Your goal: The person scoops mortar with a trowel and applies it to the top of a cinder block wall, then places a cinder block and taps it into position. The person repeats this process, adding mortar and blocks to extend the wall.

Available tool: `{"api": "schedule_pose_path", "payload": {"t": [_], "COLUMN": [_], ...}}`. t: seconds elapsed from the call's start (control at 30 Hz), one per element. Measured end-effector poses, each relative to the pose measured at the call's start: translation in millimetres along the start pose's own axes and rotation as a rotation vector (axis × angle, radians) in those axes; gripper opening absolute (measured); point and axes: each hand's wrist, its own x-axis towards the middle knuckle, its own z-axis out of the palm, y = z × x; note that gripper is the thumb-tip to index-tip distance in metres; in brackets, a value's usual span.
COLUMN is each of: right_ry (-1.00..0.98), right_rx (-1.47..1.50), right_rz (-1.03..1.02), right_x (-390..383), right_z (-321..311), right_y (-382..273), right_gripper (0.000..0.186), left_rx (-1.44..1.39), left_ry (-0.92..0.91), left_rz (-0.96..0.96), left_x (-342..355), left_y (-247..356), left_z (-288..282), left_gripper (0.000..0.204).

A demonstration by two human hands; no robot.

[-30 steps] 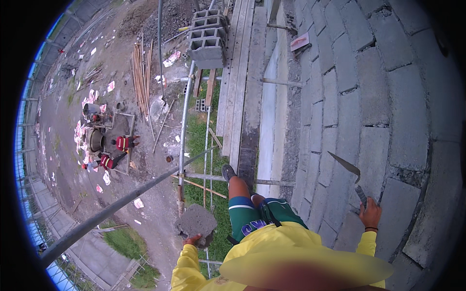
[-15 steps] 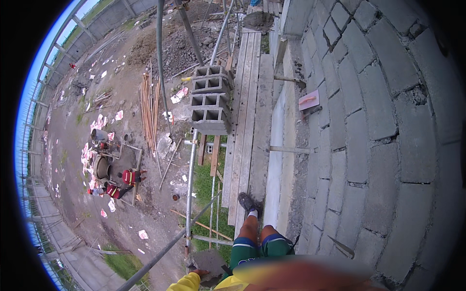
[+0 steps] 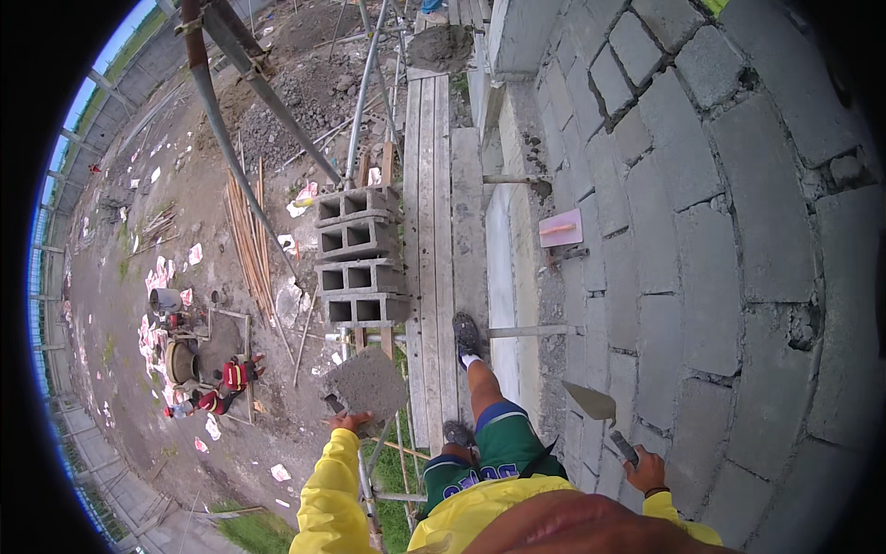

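My left hand (image 3: 352, 423), in a yellow sleeve, is closed on the lower edge of a rough grey concrete block (image 3: 366, 380), held out over the scaffold's left side. A dark patch shows by my fingers; I cannot tell if it is a hollow in the block. My right hand (image 3: 645, 471) grips the dark handle of a trowel (image 3: 592, 403). The trowel's pointed blade is in front of the block wall (image 3: 694, 323) on my right. A pink plastering float (image 3: 560, 228) is farther along, against the wall's foot.
I stand on scaffold planks (image 3: 426, 268), between the wall and a drop on the left. Hollow concrete blocks (image 3: 358, 268) line the plank edge. Metal pipes (image 3: 231, 138) rise at far left. A mortar heap (image 3: 440, 46) sits ahead. Below, two people (image 3: 237, 374) work near a mixer (image 3: 181, 363).
My left hand has lifted the concrete block forward from the lower edge. My right hand and the trowel have come into view. My feet have shifted along the planks.
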Motion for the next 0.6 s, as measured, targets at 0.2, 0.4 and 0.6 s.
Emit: {"api": "schedule_pose_path", "payload": {"t": [0.2, 0.4, 0.6], "right_ry": [-0.119, 0.067, 0.02], "right_rx": [-0.019, 0.141, 0.704], "right_rz": [-0.002, 0.095, 0.314], "right_x": [156, 245, 294], "right_z": [-78, -123, -146], "right_y": [-83, -171, -257], "right_gripper": [0.047, 0.047, 0.017], "left_rx": [0.264, 0.532, 0.655], "left_ry": [-0.127, -0.12, -0.246], "left_rz": [-0.06, 0.108, 0.032], "left_x": [114, 212, 299], "left_y": [172, 314, 448], "left_z": [70, 182, 303], "left_gripper": [0.043, 0.043, 0.085]}}
